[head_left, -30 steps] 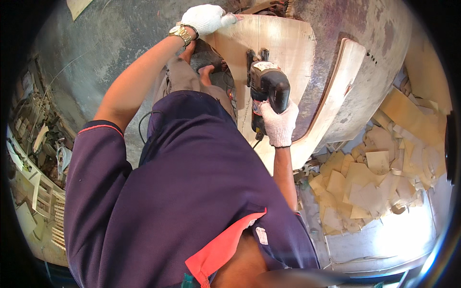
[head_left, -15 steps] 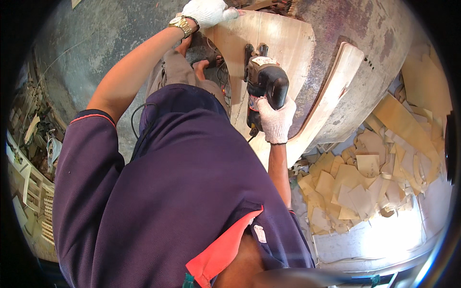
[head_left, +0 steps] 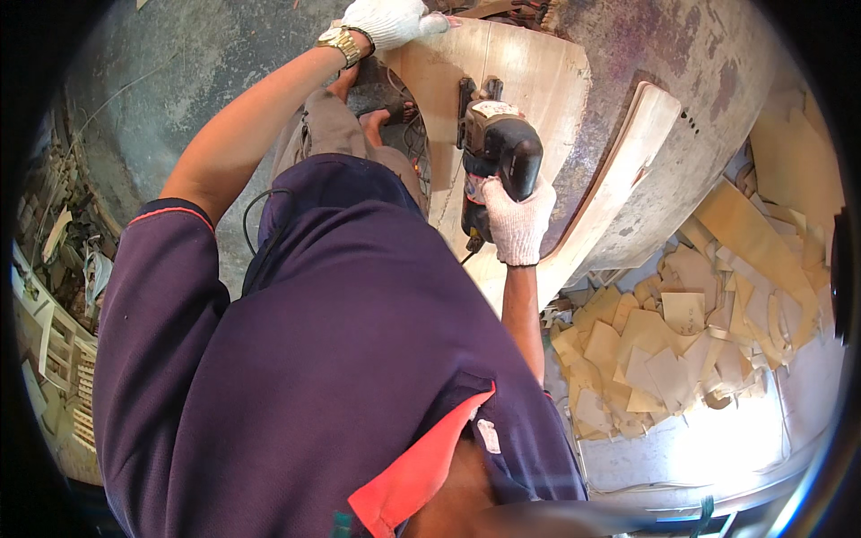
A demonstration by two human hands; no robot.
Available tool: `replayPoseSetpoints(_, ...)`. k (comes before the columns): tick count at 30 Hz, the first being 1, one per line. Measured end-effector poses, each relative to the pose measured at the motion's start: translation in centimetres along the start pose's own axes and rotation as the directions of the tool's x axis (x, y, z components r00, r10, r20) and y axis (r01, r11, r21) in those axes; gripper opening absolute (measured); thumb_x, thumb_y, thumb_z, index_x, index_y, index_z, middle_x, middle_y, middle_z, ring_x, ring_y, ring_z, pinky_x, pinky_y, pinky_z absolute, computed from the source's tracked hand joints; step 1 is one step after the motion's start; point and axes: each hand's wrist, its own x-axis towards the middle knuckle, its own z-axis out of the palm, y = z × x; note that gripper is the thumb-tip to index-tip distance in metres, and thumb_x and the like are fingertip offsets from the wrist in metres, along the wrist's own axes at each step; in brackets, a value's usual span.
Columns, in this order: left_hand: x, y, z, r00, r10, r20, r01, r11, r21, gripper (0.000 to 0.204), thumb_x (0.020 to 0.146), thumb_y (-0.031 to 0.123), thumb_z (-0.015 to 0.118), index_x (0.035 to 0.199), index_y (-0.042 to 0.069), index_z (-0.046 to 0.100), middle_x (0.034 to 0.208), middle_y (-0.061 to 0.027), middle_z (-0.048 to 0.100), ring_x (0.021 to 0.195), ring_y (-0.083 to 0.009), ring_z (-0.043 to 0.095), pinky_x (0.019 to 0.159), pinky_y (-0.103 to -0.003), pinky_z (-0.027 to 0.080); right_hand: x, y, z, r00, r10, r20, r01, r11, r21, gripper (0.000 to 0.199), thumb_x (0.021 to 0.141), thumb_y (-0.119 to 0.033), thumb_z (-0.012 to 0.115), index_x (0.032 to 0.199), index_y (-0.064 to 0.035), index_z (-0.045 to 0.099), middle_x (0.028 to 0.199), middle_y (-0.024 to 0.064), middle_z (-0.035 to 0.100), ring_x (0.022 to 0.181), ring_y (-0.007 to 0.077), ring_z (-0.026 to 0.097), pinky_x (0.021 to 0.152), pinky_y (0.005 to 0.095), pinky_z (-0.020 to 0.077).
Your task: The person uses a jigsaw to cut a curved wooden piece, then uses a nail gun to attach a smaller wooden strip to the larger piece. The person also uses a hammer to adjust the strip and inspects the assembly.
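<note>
My right hand [head_left: 522, 222], in a white knit glove, is closed round the handle of a dark jigsaw [head_left: 496, 148]. The jigsaw sits on a pale, curved wooden board [head_left: 543, 67], its shoe toward the far side. A pencil-thin line runs along the wood beyond the tool, and a rough dark line shows beside it. At the board's far left corner, my gloved left hand [head_left: 390, 22] grips the edge, its fingers reaching onto the wood. The blade is hidden under the jigsaw. A cord leaves the tool's near end.
A long wooden strip [head_left: 641, 134] runs along the right side, with a dark gap between it and the board. Many thin tan offcuts [head_left: 650, 345] are heaped at the right. Scrap pieces [head_left: 67, 269] lie along the left rim. My bare foot [head_left: 372, 124] is close to the board's left edge.
The jigsaw and my right hand have edged very slightly away from me along the board. My left hand stays at the far corner.
</note>
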Motion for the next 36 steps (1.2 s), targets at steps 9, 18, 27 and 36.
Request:
replayPoseSetpoints(9,0.0,-0.2,0.1,1.000,-0.001,-0.006,0.001,1.000,0.011,0.062,0.097,0.061,0.047,0.095,0.009,0.079,0.093,-0.0196,0.075,0.091,-0.0397,0.073,0.082,-0.049,0.056,0.0,-0.8,0.2,1.000,0.008,-0.011,-0.008,1.000,0.021,0.023,0.082,-0.002,0.074,0.104,0.0052,0.071,0.082,0.0071,0.072,0.072,0.0119,0.067,0.068,0.0294,0.0548)
replayPoseSetpoints(18,-0.2,-0.2,0.1,1.000,0.003,-0.026,-0.003,1.000,-0.003,0.061,0.097,0.061,0.048,0.093,0.008,0.079,0.091,-0.0203,0.075,0.086,-0.0400,0.073,0.079,-0.050,0.056,0.3,-1.3,0.0,1.000,0.010,-0.002,-0.010,1.000,0.004,0.023,0.082,-0.002,0.074,0.103,0.0059,0.071,0.083,0.0067,0.073,0.072,0.0114,0.068,0.067,0.0288,0.0549)
replayPoseSetpoints(27,0.0,-0.4,0.6,0.999,0.002,-0.041,-0.002,1.000,0.011,0.061,0.097,0.061,0.047,0.092,0.008,0.079,0.089,-0.0203,0.074,0.085,-0.0398,0.072,0.078,-0.050,0.055,0.5,-1.9,-0.2,1.000,0.018,0.011,-0.018,1.000,-0.019,0.022,0.081,-0.002,0.073,0.102,0.0059,0.071,0.082,0.0076,0.073,0.072,0.0122,0.068,0.069,0.0298,0.0555)
replayPoseSetpoints(36,-0.2,-0.2,0.2,0.999,-0.003,-0.033,0.003,1.000,-0.024,0.060,0.096,0.059,0.048,0.092,0.008,0.079,0.090,-0.0202,0.074,0.086,-0.0399,0.072,0.078,-0.050,0.055,1.0,-2.0,-0.2,0.999,-0.023,0.024,0.023,1.000,0.012,0.023,0.082,-0.001,0.072,0.104,0.0052,0.071,0.083,0.0069,0.073,0.073,0.0115,0.067,0.069,0.0291,0.0553)
